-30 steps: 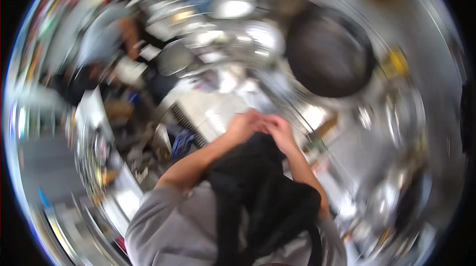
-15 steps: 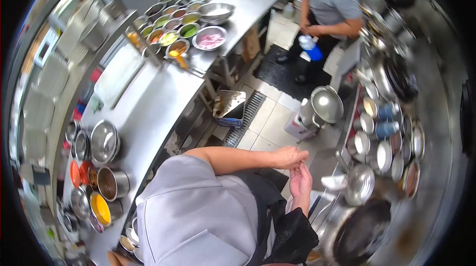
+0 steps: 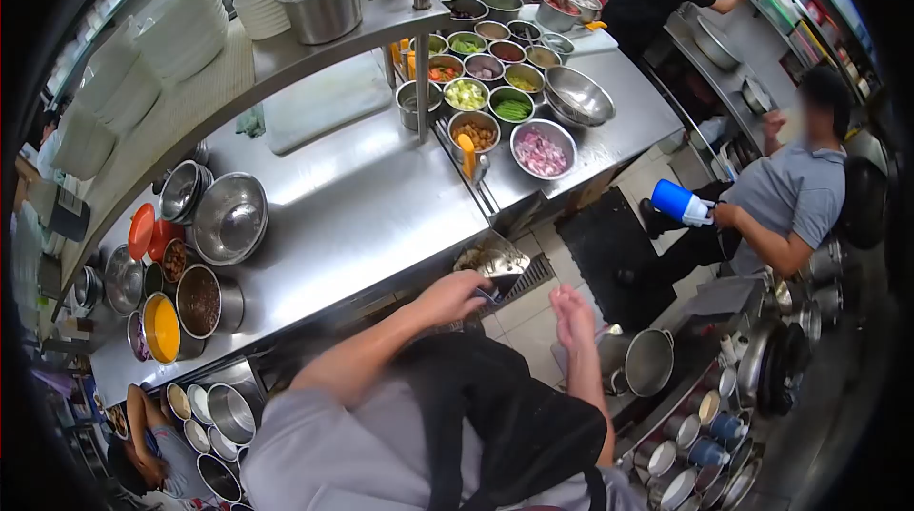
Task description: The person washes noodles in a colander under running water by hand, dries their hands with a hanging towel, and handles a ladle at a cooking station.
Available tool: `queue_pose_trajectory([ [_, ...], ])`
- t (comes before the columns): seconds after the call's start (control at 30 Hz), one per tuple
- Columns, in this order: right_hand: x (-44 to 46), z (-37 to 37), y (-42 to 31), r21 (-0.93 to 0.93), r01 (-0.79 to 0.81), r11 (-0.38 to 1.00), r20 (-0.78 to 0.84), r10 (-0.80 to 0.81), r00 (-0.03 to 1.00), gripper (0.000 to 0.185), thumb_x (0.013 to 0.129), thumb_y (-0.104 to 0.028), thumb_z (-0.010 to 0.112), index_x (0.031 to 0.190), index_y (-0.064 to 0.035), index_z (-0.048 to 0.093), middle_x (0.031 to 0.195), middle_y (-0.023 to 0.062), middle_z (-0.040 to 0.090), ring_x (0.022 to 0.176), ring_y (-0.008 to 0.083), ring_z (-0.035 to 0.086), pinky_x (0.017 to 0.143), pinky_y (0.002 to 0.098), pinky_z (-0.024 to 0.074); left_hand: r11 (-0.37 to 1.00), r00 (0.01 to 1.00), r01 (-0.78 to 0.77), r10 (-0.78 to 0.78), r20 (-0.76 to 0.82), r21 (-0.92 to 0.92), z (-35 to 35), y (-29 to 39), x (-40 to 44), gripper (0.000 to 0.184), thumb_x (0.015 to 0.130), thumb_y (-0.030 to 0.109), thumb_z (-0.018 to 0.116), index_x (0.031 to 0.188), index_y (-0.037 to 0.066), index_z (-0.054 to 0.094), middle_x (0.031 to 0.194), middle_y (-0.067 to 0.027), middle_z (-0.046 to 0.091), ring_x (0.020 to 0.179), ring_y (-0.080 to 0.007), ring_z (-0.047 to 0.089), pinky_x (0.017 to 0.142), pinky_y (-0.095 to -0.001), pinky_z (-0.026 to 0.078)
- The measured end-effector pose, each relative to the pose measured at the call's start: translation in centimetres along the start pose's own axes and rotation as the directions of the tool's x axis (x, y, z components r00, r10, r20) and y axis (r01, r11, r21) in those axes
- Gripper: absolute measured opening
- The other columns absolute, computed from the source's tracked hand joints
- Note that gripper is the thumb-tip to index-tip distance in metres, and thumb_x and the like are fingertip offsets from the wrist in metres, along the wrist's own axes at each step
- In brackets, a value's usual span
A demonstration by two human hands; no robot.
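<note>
My left hand (image 3: 451,298) is held out over the floor gap beside the steel counter (image 3: 381,216). Its fingers are curled together, with nothing visible in them. A square tin (image 3: 491,258) stands just beyond its fingertips. Apart from it, to the right, my right hand (image 3: 573,317) is raised with the fingers bent and pressed together, and I see nothing in it. Below and right of that hand is a large steel pot (image 3: 649,362). Neither hand touches the counter or the pot.
Food bowls (image 3: 543,148), a white cutting board (image 3: 328,104) and steel bowls (image 3: 229,218) sit on the counter. At right, a person (image 3: 785,197) holds a blue-and-white container (image 3: 678,203). Another person (image 3: 657,2) reaches toward shelves; a third (image 3: 171,454) is at lower left.
My hands were together and are now apart, the left one farther left. The view has turned, bringing the counter and its bowls nearer the middle. The person at right has raised one hand.
</note>
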State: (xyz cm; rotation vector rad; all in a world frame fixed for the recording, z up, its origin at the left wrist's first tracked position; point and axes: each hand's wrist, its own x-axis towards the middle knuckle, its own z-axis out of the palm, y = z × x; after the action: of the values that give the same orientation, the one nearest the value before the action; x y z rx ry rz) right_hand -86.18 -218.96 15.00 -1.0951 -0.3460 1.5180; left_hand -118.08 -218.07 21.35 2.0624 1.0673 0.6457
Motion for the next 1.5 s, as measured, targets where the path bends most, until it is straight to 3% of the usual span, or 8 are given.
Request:
queue_pose_trajectory([
  [0.23,18.2,19.9,-10.0,-0.304,0.360,0.882,0.322,-0.261,0.910,0.020,0.095,-0.001,0.060,0.113,0.0066,0.063,0.100,0.0109,0.067,0.088,0.0178,0.067,0.085,0.0295,0.0552,0.867,0.777,0.486,-0.485,-0.401,-0.107,-3.3,-3.2,-5.8,0.028,0.090,0.014,0.068,0.115,0.003,0.063,0.111,-0.0175,0.066,0.105,-0.0351,0.064,0.091,-0.0401,0.052],
  [0.33,23.8,31.5,-15.9,-0.265,0.772,0.577,0.577,-0.547,0.607,0.015,0.099,-0.009,0.057,0.104,0.0023,0.067,0.080,0.0040,0.068,0.075,0.0106,0.062,0.068,0.0255,0.0500,0.754,0.599,0.625,-0.629,-0.496,-0.202,-2.5,-2.6,-8.0,0.026,0.089,0.012,0.070,0.113,0.002,0.064,0.108,-0.0172,0.067,0.100,-0.0321,0.067,0.087,-0.0384,0.054],
  [0.47,26.2,46.7,-23.2,-0.127,0.992,0.011,0.389,-0.919,0.060,0.018,0.095,0.000,0.057,0.106,-0.0026,0.070,0.088,0.0096,0.071,0.078,0.0171,0.070,0.069,0.0295,0.0546,0.613,0.346,0.709,-0.733,-0.586,-0.348,-1.3,-0.5,-9.5,0.025,0.089,0.010,0.071,0.111,0.000,0.065,0.106,-0.0165,0.070,0.097,-0.0281,0.070,0.086,-0.0359,0.055],
  [0.63,36.9,60.0,-19.8,-0.105,0.953,-0.286,0.509,-0.838,-0.196,0.027,0.089,-0.004,0.060,0.115,-0.0031,0.067,0.104,0.0191,0.068,0.102,0.0355,0.065,0.092,0.0433,0.0523,0.467,0.123,0.775,-0.773,-0.622,-0.427,1.9,1.5,-11.0,0.027,0.089,0.009,0.071,0.113,-0.001,0.064,0.107,-0.0163,0.070,0.096,-0.0271,0.070,0.085,-0.0354,0.056],
  [0.83,47.0,61.5,-11.7,-0.400,0.910,0.108,0.640,-0.678,0.362,0.036,0.090,-0.016,0.056,0.122,-0.0004,0.065,0.115,0.0230,0.068,0.110,0.0370,0.064,0.097,0.0447,0.0493,0.361,0.012,0.819,-0.787,-0.616,-0.446,5.6,2.9,-13.4,0.028,0.089,0.017,0.069,0.112,0.001,0.065,0.110,-0.0198,0.067,0.107,-0.0398,0.062,0.093,-0.0445,0.049],
  [1.03,47.3,56.1,-11.8,-0.042,0.702,0.711,0.583,-0.553,0.595,0.024,0.090,-0.011,0.070,0.111,0.0012,0.071,0.096,0.0066,0.072,0.084,0.0117,0.067,0.073,0.0253,0.0544,0.253,-0.061,0.842,-0.834,-0.549,-0.477,3.8,4.3,-10.7,0.026,0.088,0.015,0.070,0.112,0.004,0.066,0.110,-0.0184,0.068,0.104,-0.0367,0.064,0.089,-0.0421,0.052],
  [1.17,39.6,48.6,-11.3,0.005,0.357,0.934,0.622,-0.283,0.730,0.019,0.094,-0.008,0.068,0.112,-0.0042,0.064,0.095,0.0030,0.067,0.077,0.0099,0.060,0.070,0.0233,0.0499,0.396,0.137,0.857,-0.791,-0.596,-0.329,1.5,3.1,-9.5,0.022,0.090,0.015,0.067,0.109,0.004,0.064,0.104,-0.0157,0.067,0.098,-0.0335,0.066,0.084,-0.0416,0.054],
  [1.5,13.7,33.6,2.3,-0.484,0.087,0.870,0.874,0.477,0.092,0.019,0.087,0.005,0.067,0.087,-0.0082,0.053,0.076,-0.0002,0.055,0.065,0.0081,0.051,0.057,0.0220,0.0439,0.421,0.125,0.836,-0.771,-0.624,-0.353,4.9,3.6,-12.5,0.024,0.091,0.017,0.066,0.112,0.005,0.062,0.105,-0.0147,0.064,0.098,-0.0329,0.066,0.084,-0.0432,0.054],
])
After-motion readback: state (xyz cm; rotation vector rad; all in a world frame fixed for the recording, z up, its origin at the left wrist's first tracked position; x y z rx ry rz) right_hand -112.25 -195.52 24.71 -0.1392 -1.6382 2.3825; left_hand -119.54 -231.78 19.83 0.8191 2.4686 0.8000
